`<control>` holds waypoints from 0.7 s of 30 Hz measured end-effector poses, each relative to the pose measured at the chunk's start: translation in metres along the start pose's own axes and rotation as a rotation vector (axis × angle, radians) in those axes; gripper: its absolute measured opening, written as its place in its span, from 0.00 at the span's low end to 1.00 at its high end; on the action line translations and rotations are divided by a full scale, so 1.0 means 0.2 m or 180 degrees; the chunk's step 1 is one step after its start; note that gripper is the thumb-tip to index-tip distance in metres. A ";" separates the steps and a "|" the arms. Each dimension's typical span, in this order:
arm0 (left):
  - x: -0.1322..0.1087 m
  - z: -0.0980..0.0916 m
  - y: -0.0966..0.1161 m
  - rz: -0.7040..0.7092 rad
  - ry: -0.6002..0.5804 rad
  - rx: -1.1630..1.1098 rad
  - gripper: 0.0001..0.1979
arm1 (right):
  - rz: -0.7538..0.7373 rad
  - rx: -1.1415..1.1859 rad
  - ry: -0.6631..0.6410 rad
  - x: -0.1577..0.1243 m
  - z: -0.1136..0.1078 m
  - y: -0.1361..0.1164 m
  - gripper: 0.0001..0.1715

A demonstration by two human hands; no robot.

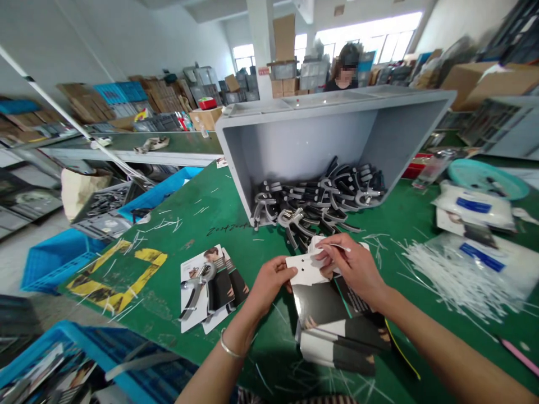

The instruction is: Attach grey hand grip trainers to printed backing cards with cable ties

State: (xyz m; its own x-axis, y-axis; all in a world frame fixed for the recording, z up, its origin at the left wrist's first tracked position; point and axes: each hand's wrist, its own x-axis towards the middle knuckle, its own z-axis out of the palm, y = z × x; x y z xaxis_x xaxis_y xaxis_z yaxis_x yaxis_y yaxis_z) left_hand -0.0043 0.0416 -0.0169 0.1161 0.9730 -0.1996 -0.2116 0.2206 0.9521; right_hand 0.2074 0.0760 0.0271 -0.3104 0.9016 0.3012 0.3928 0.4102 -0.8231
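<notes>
My left hand (265, 283) pinches the left edge of a white backing card (305, 269) held over the green table (219, 207). On the card's right side, my right hand (351, 266) grips it and holds a thin white cable tie (339, 247) between its fingers. Under both hands lies a stack of printed cards (337, 328). A finished card with a hand gripper tied on it (206, 289) lies to the left. Behind, a grey bin (295, 140) tipped on its side holds a pile of black and grey hand grippers (315, 205).
A heap of white cable ties (446, 275) and plastic bags (475, 207) lie at the right. Blue crates (59, 258) stand left and at the front left (84, 359). Another person (345, 67) stands behind the bin. Cardboard boxes fill the background.
</notes>
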 end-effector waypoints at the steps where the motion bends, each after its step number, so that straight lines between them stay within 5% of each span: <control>1: 0.01 -0.01 0.00 -0.0028 -0.0049 -0.0050 0.17 | -0.0039 -0.0104 -0.0072 0.01 0.02 0.02 0.11; 7: 0.03 -0.06 -0.11 0.0116 0.0136 -0.0459 0.20 | -0.0468 -0.0854 -0.0233 -0.02 0.08 0.11 0.11; 16: 0.09 0.01 -0.22 0.0356 0.0238 -0.0641 0.15 | -0.1065 -0.1163 -0.0224 -0.03 0.07 0.08 0.12; 21: 0.09 0.00 -0.23 0.0367 0.0211 -0.0607 0.14 | -0.0988 -0.1381 -0.0705 -0.04 0.07 0.07 0.13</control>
State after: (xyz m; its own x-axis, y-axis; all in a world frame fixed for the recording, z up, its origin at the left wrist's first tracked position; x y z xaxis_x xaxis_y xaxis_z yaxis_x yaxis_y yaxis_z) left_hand 0.0069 0.0493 -0.0641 0.0179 0.9935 -0.1127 -0.4000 0.1104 0.9099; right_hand 0.2035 0.0722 0.0074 -0.6234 0.6989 0.3506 0.5590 0.7118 -0.4253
